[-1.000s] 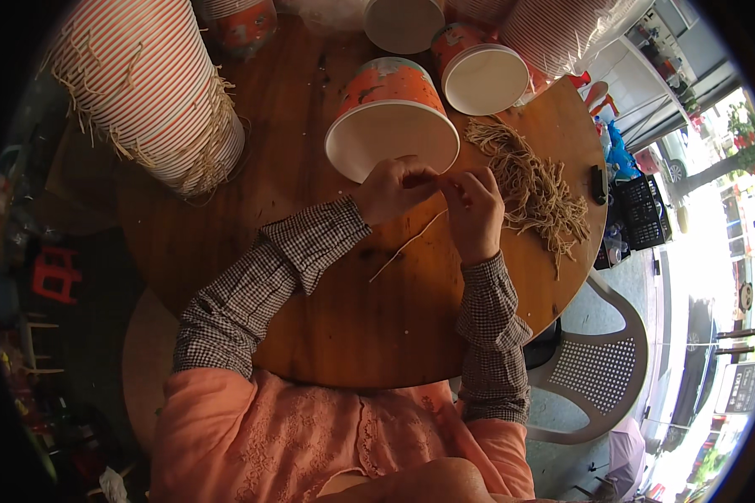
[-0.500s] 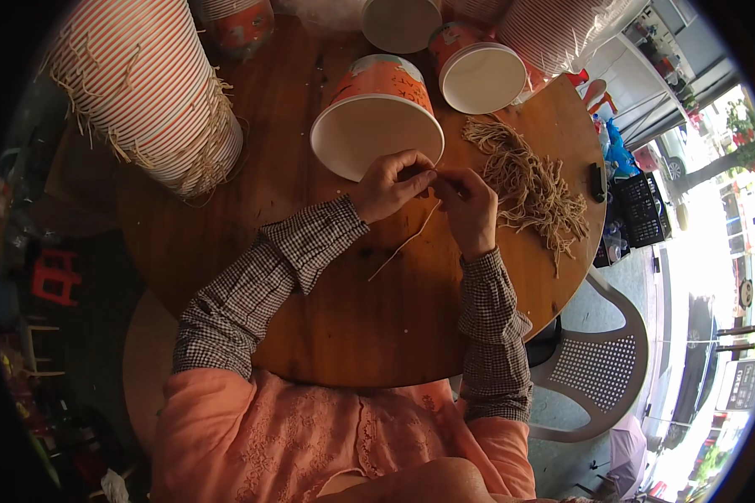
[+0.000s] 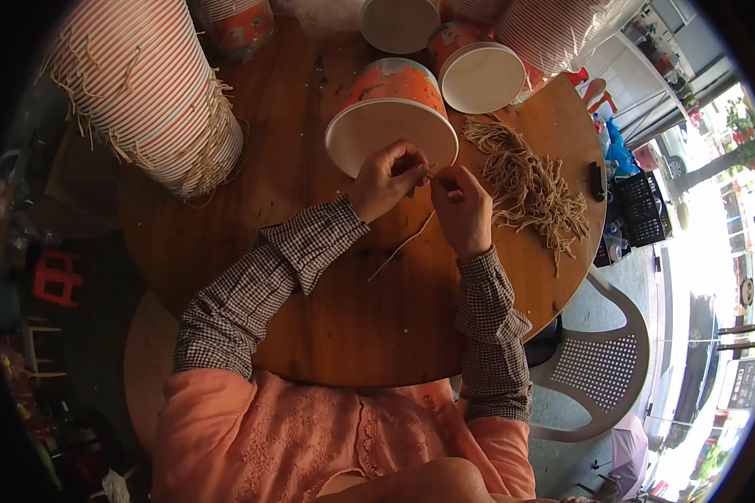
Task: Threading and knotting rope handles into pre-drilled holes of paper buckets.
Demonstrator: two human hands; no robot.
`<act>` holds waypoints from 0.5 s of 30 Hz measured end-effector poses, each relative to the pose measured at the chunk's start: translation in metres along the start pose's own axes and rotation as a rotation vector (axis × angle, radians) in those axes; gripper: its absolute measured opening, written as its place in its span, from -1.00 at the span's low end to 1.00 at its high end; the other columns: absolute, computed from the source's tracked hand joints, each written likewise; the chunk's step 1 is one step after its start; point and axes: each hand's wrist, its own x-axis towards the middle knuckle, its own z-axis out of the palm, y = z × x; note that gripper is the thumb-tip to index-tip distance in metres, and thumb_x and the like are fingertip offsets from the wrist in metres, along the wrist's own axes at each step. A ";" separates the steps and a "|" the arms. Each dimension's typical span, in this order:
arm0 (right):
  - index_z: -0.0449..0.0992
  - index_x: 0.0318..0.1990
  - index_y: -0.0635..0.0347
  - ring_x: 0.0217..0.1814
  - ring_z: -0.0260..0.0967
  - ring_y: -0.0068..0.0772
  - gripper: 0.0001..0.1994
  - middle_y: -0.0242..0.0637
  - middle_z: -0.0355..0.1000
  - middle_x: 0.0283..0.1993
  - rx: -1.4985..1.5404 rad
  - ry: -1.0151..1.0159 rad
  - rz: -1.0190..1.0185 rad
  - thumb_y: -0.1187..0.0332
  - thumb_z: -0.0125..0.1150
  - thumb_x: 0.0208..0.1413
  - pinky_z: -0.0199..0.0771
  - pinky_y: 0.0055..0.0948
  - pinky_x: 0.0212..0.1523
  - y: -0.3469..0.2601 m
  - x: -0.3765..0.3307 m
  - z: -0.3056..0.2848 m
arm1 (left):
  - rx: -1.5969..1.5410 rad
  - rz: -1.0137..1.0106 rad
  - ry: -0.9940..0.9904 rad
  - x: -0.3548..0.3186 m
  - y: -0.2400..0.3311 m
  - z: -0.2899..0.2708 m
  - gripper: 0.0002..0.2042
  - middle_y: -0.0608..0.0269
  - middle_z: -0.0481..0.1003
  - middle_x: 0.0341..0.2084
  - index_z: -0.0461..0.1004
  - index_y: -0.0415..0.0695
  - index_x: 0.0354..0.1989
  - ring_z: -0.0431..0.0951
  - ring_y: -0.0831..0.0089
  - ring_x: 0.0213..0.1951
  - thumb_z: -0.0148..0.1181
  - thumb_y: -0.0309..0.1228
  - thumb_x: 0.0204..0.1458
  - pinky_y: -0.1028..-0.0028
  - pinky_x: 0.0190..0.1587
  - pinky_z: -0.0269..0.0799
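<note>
An orange paper bucket (image 3: pixel 394 88) lies on its side, its white open mouth facing me. At the near edge of its rim, my left hand (image 3: pixel 387 180) pinches a thin tan string. My right hand (image 3: pixel 464 205) closes on the same string just to the right, fingertips close to the left ones. One loose tail of the string (image 3: pixel 404 243) trails down toward the tabletop below my hands. Whether the string passes through the bucket's rim is too small to make out. To the right of my right hand lies a heap of loose tan strings (image 3: pixel 537 180).
Everything sits on a round wooden table (image 3: pixel 352 318). A tall stack of striped buckets (image 3: pixel 143 84) with strings hanging off it leans at the left. More buckets (image 3: pixel 482 77) stand along the far side, some in clear plastic. A grey chair (image 3: pixel 596 369) is at the right.
The bucket has shifted a little to the right and turned slightly. My fingertips have drawn somewhat apart, with the string still between them.
</note>
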 end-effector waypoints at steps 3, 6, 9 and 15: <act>0.48 -0.32 0.28 -0.41 0.46 -0.38 -0.94 -0.23 0.46 -0.34 -0.011 0.001 -0.012 0.50 0.19 0.06 0.48 -0.50 -0.44 -0.002 0.001 0.000 | 0.130 -0.019 -0.066 0.001 -0.001 -0.005 -0.87 0.33 0.51 -0.43 0.48 -0.26 -0.23 0.47 0.67 -0.43 0.16 -0.45 0.13 0.63 -0.38 0.43; 0.48 -0.32 0.28 -0.41 0.47 -0.37 -0.94 -0.22 0.46 -0.34 -0.002 0.002 -0.005 0.50 0.18 0.06 0.48 -0.49 -0.43 0.000 0.001 0.000 | 0.176 -0.018 -0.075 -0.001 -0.002 -0.004 -0.86 0.33 0.52 -0.41 0.50 -0.26 -0.22 0.48 0.67 -0.41 0.17 -0.45 0.12 0.62 -0.33 0.44; 0.48 -0.32 0.28 -0.40 0.47 -0.36 -0.94 -0.22 0.46 -0.34 0.015 0.010 0.008 0.50 0.18 0.06 0.49 -0.49 -0.43 0.001 0.000 -0.001 | 0.207 -0.001 -0.090 -0.002 -0.001 -0.003 -0.85 0.32 0.52 -0.41 0.50 -0.27 -0.20 0.49 0.64 -0.39 0.17 -0.46 0.12 0.59 -0.28 0.46; 0.47 -0.31 0.29 -0.37 0.48 -0.35 -0.94 -0.22 0.47 -0.33 0.028 -0.004 0.045 0.52 0.16 0.05 0.50 -0.48 -0.41 0.001 0.001 -0.002 | 0.418 0.288 -0.046 -0.002 -0.006 -0.001 -0.86 0.30 0.52 -0.35 0.49 -0.29 -0.20 0.51 0.59 -0.33 0.16 -0.50 0.12 0.55 -0.24 0.48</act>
